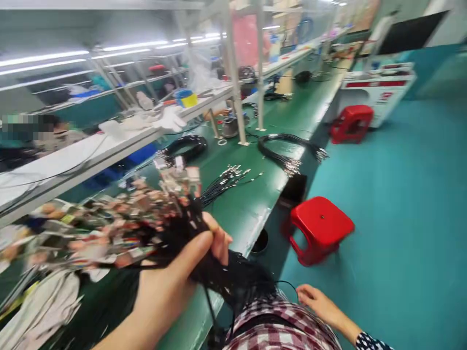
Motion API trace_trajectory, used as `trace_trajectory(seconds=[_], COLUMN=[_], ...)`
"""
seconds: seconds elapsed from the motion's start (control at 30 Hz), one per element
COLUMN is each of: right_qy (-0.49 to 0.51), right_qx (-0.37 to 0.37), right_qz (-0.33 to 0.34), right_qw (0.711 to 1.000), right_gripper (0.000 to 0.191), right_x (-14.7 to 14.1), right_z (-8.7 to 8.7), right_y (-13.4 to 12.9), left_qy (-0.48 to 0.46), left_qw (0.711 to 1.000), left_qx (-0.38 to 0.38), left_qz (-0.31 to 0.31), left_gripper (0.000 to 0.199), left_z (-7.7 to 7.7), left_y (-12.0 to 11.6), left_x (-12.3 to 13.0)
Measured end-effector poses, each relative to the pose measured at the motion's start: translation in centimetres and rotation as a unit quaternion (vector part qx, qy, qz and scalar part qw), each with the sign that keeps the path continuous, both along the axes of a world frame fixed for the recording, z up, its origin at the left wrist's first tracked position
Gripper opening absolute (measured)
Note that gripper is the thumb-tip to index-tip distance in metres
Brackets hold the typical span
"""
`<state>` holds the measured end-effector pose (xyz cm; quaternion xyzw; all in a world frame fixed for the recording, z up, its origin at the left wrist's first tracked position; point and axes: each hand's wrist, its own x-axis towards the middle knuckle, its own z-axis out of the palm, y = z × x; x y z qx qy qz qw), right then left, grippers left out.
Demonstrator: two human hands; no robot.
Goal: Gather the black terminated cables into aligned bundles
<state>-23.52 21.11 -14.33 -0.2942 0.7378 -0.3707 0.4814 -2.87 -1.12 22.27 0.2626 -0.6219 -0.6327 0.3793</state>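
Running through the left grip (pixel 177 274) are black cables (pixel 239 277).

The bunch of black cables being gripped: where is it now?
In the head view's lower centre, the black cable bundle is gripped by the left hand, its lower end near the checked clothing.

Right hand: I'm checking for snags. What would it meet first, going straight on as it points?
Likely the thin black cable by the right hand, then the black cable bundle; depth is unclear.
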Motion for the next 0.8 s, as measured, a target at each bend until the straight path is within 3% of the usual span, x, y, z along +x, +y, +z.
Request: trace_trajectory(seconds=[0.1, 0.17, 0.2, 0.23, 0.3, 0.37, 0.4, 0.43, 0.53, 0.6, 0.63, 0.73, 0.8], right_qy=[-0.018, -0.041, -0.054, -0.065, -0.083, -0.086, -0.084, -0.081, -0.074, -0.072, -0.071, -0.069, -0.063], right_qx=[-0.025, -0.035, -0.039, -0.043, -0.053, -0.056, -0.052, -0.046, -0.033, -0.036, -0.036, -0.041, -0.053], right_qz=[-0.088, -0.115, -0.123, -0.134, -0.159, -0.197, -0.219, -0.242, -0.292, -0.301, -0.3, -0.287, -0.277], right_qw=[0.996, 0.992, 0.99, 0.988, 0.982, 0.975, 0.971, 0.966, 0.953, 0.95, 0.951, 0.954, 0.957], right_gripper=[0.041, 0.042, 0.041, 0.04, 0.04, 0.042, 0.043, 0.045, 0.05, 0.052, 0.052, 0.052, 0.052], right_x=[2.5, 4.7, 5.8, 6.8, 8.4, 9.2, 9.3, 9.4, 9.3, 9.3, 9.4, 9.1, 8.6], right_z=[-0.5, -0.4, -0.3, 0.0, 0.8, 1.7, 2.2, 2.5, 3.1, 3.1, 3.1, 3.0, 2.9], right_y=[3.6, 5.8, 6.8, 7.7, 9.2, 10.5, 11.1, 11.8, 14.1, 15.6, 16.2, 17.8, 18.7], left_qy=[-0.021, -0.038, -0.046, -0.064, -0.077, -0.082, -0.093, -0.104, -0.1, -0.068, -0.062, -0.09, -0.069], left_qw=[1.0, 0.998, 0.998, 0.996, 0.967, 0.929, 0.931, 0.944, 0.975, 0.975, 0.975, 0.955, 0.954], left_qx=[-0.022, -0.045, -0.045, -0.033, 0.028, 0.042, 0.005, -0.047, -0.172, -0.205, -0.199, -0.133, -0.109], left_qz=[0.006, 0.026, 0.006, -0.06, -0.243, -0.358, -0.354, -0.31, -0.096, -0.05, -0.071, -0.248, -0.271], left_gripper=[0.016, 0.02, 0.021, 0.021, 0.027, 0.026, 0.027, 0.026, 0.022, 0.021, 0.02, 0.022, 0.019], left_z=[-5.0, -8.1, -9.2, -9.9, -10.0, -9.0, -8.3, -7.6, -6.7, -7.3, -7.7, -8.4, -7.8], left_y=[0.1, 2.5, 4.2, 6.1, 9.1, 9.2, 8.1, 6.5, 2.1, 2.5, 3.9, 9.2, 10.8], left_x=[-2.5, -3.8, -4.2, -4.5, -4.5, -4.4, -4.4, -4.6, -5.8, -6.7, -7.0, -7.7, -8.1])
